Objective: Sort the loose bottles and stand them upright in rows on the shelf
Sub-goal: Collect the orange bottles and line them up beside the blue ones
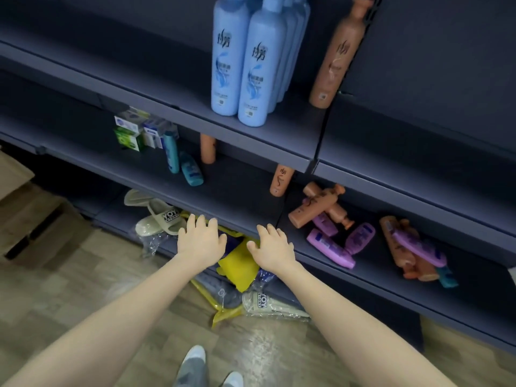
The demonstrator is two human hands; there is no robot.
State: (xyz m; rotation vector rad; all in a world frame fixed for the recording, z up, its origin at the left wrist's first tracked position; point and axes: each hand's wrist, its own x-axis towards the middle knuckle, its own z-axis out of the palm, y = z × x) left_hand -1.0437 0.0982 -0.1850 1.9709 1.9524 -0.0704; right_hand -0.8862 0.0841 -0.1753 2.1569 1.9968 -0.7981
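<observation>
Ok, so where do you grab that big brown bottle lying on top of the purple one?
Probably round its wide middle. Come at the brown bottle from above and in front with the right hand, which is nearer. It lies on its side over a purple bottle, so the top of its body is bare. Its thin neck points toward the back and is harder to reach.

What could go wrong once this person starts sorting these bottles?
The tall brown bottle on the upper shelf leans tilted; a knock might topple it. The heap of purple and brown bottles on the lower shelf lies crisscrossed, so pulling one could roll others off. Bagged slippers on the floor could trip them.
</observation>
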